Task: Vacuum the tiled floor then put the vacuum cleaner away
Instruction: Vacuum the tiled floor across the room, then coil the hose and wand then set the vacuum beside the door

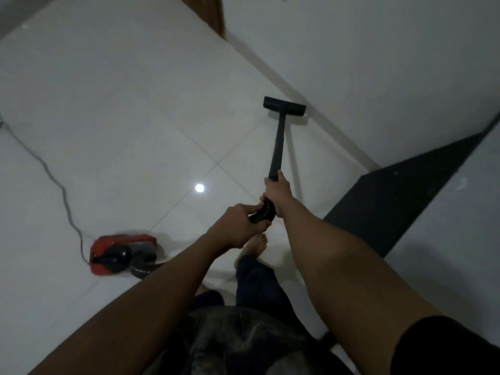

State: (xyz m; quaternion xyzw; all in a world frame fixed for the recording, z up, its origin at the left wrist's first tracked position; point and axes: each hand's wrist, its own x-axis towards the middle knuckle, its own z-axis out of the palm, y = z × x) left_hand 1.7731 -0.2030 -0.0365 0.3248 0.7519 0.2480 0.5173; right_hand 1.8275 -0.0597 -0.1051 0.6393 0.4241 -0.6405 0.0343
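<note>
1. A grey power cord (54, 180) snakes across the white tiled floor (121, 104) from the left edge down to the vacuum cleaner.
2. The red and black canister vacuum cleaner (123, 253) sits on the floor at lower left, well apart from the wall. A coil of its black ribbed hose (140, 269) lies against its right side.
3. A round reflection of a lamp (199, 188) shines on a tile near the middle.
4. The left hand (238, 226) has its fingers curled round the ribbed end of the hose, just behind the right hand.
5. A bare foot (255, 246) stands on the tile below the hands.
6. The right hand (277, 194) grips the near end of the black wand (277, 147), knuckles up, arm stretched forward.
7. The wand slants away from the person to the black floor head (284, 105), which rests on the tile just beside the skirting of the white wall (378, 63).
8. A dark mat (400, 201) lies on the floor at the right, along the foot of the wall.
</note>
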